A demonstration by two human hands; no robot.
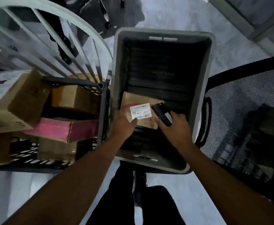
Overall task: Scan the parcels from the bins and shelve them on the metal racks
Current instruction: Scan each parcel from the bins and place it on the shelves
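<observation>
One parcel, corner behind scanner

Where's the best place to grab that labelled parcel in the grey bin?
Probably its left edge, from the left, where the left hand holds it: the parcel is flat, and the scanner in the right hand needs the label on top uncovered.

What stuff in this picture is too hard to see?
All in the head view:
- Print on the label: too small and blurred to read.
- Near corner of the parcel: hidden under the left hand.
- Lower end of the scanner: covered by the right hand.
- Floor of the grey bin: too dark to tell what else lies there.
</observation>
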